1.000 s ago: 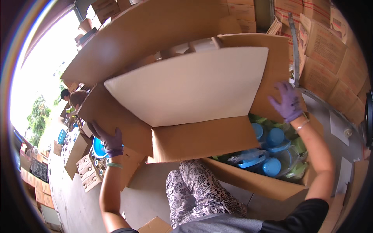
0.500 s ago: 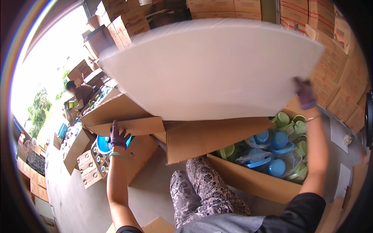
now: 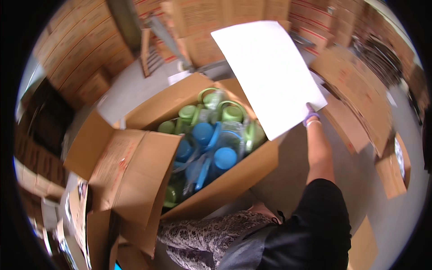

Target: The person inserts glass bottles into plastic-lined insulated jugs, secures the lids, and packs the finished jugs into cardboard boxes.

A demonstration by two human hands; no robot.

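My right hand (image 3: 312,115), in a purple glove, grips the near right corner of a large flat white sheet (image 3: 274,74). The sheet is held out to the right, overlapping the far right flap of a big open cardboard box (image 3: 229,186). Inside that box lie several blue plastic items (image 3: 225,158), cup-like with handles, and several green ones (image 3: 232,113), some in clear plastic bags. My left hand is out of the picture. Left of the box, another open cardboard box (image 3: 119,166) stands with its flaps raised.
Stacked cartons (image 3: 200,22) line the far side, with more cartons (image 3: 85,42) at far left. A wooden pallet (image 3: 145,51) leans near a post. On the right lie flattened cardboard pieces (image 3: 360,99) and a small open carton (image 3: 393,168).
My view has turned to the right. The white sheet has swung rightward, off the space above the boxes, in my right hand. My left hand, earlier at a box flap, has left the view.
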